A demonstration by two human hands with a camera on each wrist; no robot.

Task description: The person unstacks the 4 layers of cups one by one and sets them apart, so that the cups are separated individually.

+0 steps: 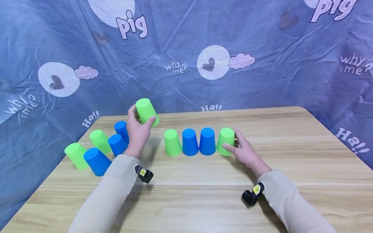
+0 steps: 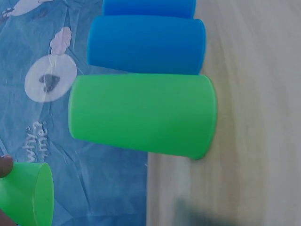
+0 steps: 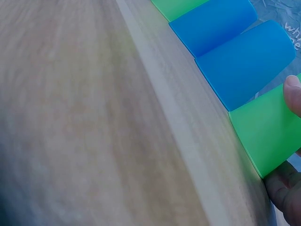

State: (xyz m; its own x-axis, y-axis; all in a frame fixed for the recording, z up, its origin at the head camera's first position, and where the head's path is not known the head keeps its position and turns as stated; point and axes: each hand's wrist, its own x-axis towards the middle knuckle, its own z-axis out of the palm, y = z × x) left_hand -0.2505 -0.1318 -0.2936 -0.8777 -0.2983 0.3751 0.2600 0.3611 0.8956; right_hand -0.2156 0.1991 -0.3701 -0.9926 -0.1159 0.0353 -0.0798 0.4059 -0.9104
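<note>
Two green cups in hand: one lifted, one at the row's end

Left of the left fingers: five upturned cups (image 1: 76, 156), blue and green. Left hand (image 1: 138, 132) has thumb and fingers clamped round a lifted green cup (image 1: 146, 111), tilted, narrow end up. Right of those fingers stand a near green cup (image 1: 173, 143) and two blue cups (image 1: 190, 143). Right hand (image 1: 247, 153) grips the end green cup (image 1: 225, 139) on the table (image 1: 186, 200), thumb in front. Judged: light, thin-walled, stiffish plastic; smooth, may slip; unlikely to break. Best hold: mid-wall, thumb opposing fingers.
</note>
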